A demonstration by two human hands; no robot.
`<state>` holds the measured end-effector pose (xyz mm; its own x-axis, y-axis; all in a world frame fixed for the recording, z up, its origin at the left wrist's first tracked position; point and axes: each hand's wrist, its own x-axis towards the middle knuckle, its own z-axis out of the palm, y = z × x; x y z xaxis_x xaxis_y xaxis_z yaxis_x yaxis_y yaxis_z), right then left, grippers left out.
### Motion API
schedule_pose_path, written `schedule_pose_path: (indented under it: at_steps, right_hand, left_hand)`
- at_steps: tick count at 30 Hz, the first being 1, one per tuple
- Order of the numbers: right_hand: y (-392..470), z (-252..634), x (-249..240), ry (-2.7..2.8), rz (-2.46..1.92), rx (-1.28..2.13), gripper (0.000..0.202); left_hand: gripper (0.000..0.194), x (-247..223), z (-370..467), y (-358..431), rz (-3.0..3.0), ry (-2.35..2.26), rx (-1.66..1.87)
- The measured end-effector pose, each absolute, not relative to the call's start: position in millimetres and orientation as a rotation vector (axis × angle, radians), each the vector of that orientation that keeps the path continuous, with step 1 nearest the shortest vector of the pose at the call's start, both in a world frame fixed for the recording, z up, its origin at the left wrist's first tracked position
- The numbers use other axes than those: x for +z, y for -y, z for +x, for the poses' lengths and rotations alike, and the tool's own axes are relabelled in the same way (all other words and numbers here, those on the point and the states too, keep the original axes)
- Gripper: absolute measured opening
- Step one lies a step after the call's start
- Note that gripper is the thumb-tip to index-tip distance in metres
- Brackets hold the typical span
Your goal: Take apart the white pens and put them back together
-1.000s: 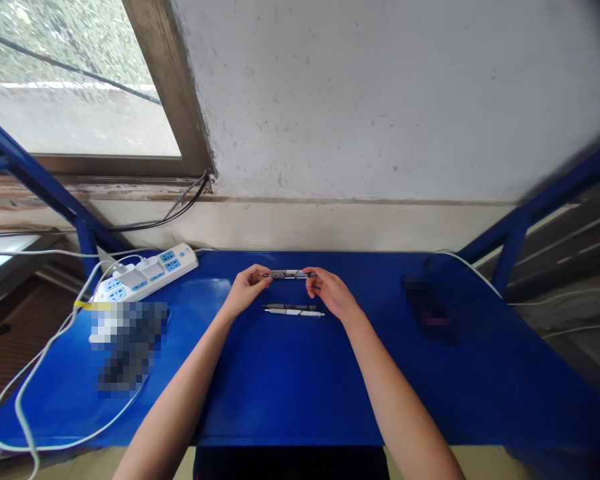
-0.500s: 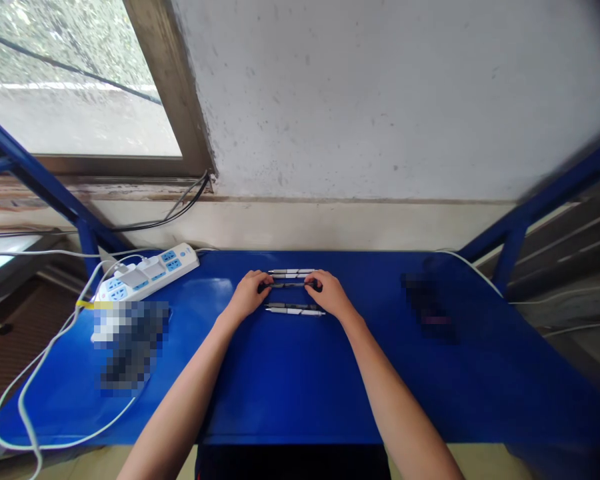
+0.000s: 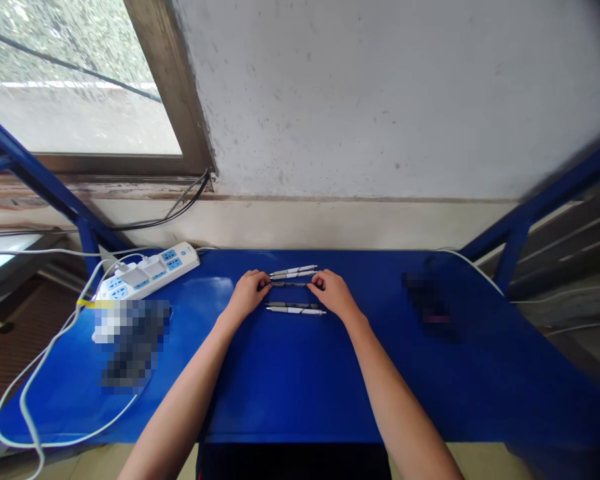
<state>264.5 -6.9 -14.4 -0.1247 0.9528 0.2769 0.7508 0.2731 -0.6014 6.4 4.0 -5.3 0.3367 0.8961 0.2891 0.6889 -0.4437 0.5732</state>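
A dark pen (image 3: 289, 285) lies crosswise between my two hands. My left hand (image 3: 251, 292) has thumb and fingers closed at its left end. At its right end my right hand (image 3: 331, 291) pinches in the same way. Just behind it are two white pens (image 3: 294, 273) side by side, slightly tilted, with their right ends near my right fingertips. Closer to me, a white pen (image 3: 296, 310) and a darker pen (image 3: 293, 305) lie together, roughly parallel to the held one.
The pens rest on a blue table (image 3: 290, 380). At left stand a white power strip (image 3: 147, 272) with plugs, a looping white cable (image 3: 23, 400) and a blurred dark object (image 3: 135, 343). Another blurred dark object (image 3: 427, 307) lies at right. A wall (image 3: 360, 120) rises behind.
The two white pens at the back have tilted, their right ends now farther away. My right hand has shifted slightly right. The front pens look unmoved.
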Motion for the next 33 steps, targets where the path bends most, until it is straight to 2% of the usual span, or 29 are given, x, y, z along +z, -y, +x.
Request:
schedule_pose_path:
  at_steps: [10, 25, 33]
  right_hand:
    - [4.6, 261.1, -17.8, 1.718, -1.5, 0.454, 0.006]
    - [5.3, 261.0, -14.0, 1.722, -1.476, 0.438, 0.006]
    - [16.7, 250.8, 4.2, 2.055, -1.253, 0.675, 0.009]
  left_hand:
    - [0.015, -5.3, 8.5, -3.0, 2.223, -1.418, 0.892]
    - [0.017, -5.5, 9.2, -2.9, 2.25, -1.482, 0.935]
    - [0.016, -0.2, 13.8, 0.7, 2.246, -1.31, 0.863]
